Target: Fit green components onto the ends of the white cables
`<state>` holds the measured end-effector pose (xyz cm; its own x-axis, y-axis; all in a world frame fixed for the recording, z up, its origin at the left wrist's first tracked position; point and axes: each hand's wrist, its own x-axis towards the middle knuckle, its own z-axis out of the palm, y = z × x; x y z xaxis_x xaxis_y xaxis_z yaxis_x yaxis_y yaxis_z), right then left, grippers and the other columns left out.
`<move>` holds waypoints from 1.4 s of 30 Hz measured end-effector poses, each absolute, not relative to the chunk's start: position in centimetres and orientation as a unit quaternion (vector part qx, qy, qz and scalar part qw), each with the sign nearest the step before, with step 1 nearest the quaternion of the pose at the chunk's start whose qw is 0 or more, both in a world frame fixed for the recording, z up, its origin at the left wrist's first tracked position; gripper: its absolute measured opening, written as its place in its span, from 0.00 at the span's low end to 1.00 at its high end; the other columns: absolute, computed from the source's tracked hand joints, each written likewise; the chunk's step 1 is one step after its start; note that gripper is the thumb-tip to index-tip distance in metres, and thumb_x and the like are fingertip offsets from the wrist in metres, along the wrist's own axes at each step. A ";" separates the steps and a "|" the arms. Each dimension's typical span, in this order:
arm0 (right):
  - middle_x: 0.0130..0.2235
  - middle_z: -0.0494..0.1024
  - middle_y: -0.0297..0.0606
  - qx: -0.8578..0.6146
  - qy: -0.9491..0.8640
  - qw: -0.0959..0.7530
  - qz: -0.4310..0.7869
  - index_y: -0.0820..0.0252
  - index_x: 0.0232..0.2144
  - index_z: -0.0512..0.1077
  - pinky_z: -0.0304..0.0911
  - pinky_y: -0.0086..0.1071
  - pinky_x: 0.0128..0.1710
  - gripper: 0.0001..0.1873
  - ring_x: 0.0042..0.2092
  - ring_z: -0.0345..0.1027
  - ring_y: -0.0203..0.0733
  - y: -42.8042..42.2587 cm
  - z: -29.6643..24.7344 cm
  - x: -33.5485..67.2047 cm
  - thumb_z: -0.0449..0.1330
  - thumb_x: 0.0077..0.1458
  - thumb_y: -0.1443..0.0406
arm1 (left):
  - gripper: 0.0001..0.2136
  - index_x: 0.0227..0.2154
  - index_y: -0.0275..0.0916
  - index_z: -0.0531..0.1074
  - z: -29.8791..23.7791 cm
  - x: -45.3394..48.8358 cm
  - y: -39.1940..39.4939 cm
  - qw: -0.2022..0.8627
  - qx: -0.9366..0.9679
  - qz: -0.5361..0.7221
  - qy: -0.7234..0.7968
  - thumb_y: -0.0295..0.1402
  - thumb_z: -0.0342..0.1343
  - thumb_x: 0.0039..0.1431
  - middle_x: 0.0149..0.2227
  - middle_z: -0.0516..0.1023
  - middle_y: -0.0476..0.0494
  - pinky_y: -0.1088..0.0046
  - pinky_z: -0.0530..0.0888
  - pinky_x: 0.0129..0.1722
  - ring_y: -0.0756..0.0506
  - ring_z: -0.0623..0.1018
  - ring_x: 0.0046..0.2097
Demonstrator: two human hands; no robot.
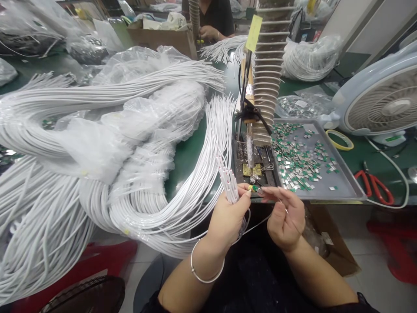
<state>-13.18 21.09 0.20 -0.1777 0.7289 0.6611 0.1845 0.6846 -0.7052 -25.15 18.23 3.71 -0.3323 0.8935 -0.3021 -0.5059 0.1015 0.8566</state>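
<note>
My left hand (pixel 228 215) is closed around a bundle of thin white cables (pixel 229 184) whose upright ends show reddish tips. Its thumb and index finger also pinch a small green circuit board (pixel 255 188) with a yellow spot at one end. Close by on the right, the fingertips of my right hand (pixel 286 215) come up to the board's metal end. A thin pale strand (pixel 284 207) shows between that hand's curled fingers and thumb; its kind is unclear. Just above the board, a soldering iron (pixel 249 143) points down from its stand.
Long white cable bundles (pixel 156 217), partly in plastic, cover the left. A grey tray (pixel 345 174) of small boards lies right, near red-handled cutters (pixel 374 184), yellow tape (pixel 339 140) and a fan (pixel 387 95). A ribbed hose (pixel 269 69) hangs behind the iron; a co-worker (pixel 208 19) sits opposite.
</note>
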 end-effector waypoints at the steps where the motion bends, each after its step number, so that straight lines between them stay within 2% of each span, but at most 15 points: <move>1: 0.41 0.76 0.43 -0.308 -0.724 0.566 0.247 0.55 0.50 0.60 0.72 0.37 0.29 0.16 0.37 0.74 0.41 21.1 0.1 -13.2 0.46 0.60 0.69 | 0.06 0.18 0.36 0.68 3.8 -25.1 18.3 0.542 0.194 0.642 0.507 0.26 0.58 0.46 0.33 0.74 0.46 0.71 0.67 0.38 0.50 0.72 0.33; 6: 0.40 0.77 0.41 -0.292 -0.736 0.568 0.223 0.55 0.44 0.65 0.73 0.40 0.35 0.13 0.39 0.74 0.42 21.6 0.4 -13.4 0.49 0.58 0.72 | 0.08 0.16 0.37 0.66 4.2 -25.1 18.5 0.529 0.204 0.643 0.515 0.26 0.56 0.48 0.32 0.74 0.46 0.72 0.67 0.41 0.49 0.73 0.37; 11: 0.37 0.77 0.41 -0.297 -0.772 0.538 0.162 0.55 0.39 0.70 0.71 0.42 0.39 0.13 0.41 0.73 0.44 22.3 0.9 -13.6 0.53 0.54 0.74 | 0.09 0.16 0.37 0.65 4.3 -25.0 18.8 0.523 0.208 0.646 0.516 0.25 0.55 0.48 0.31 0.73 0.47 0.73 0.67 0.40 0.49 0.73 0.36; 18: 0.38 0.76 0.42 -0.302 -0.782 0.529 0.133 0.55 0.40 0.70 0.70 0.43 0.40 0.14 0.41 0.72 0.43 22.9 1.3 -13.9 0.53 0.54 0.75 | 0.06 0.20 0.37 0.67 4.1 -25.1 19.1 0.508 0.216 0.640 0.534 0.26 0.55 0.49 0.31 0.73 0.48 0.74 0.66 0.38 0.50 0.72 0.35; 33: 0.37 0.75 0.42 -0.271 -0.782 0.553 0.097 0.59 0.39 0.71 0.71 0.39 0.39 0.13 0.40 0.71 0.42 23.7 1.9 -14.6 0.54 0.54 0.76 | 0.06 0.20 0.36 0.65 5.0 -25.2 19.5 0.507 0.217 0.651 0.522 0.25 0.54 0.48 0.30 0.71 0.51 0.77 0.66 0.33 0.55 0.68 0.29; 42: 0.38 0.74 0.42 -0.276 -0.781 0.551 0.098 0.58 0.39 0.71 0.71 0.39 0.39 0.13 0.41 0.71 0.42 23.5 1.8 -14.6 0.54 0.53 0.75 | 0.06 0.20 0.36 0.66 5.0 -25.3 19.4 0.496 0.228 0.649 0.530 0.26 0.54 0.49 0.31 0.71 0.50 0.75 0.65 0.36 0.54 0.68 0.30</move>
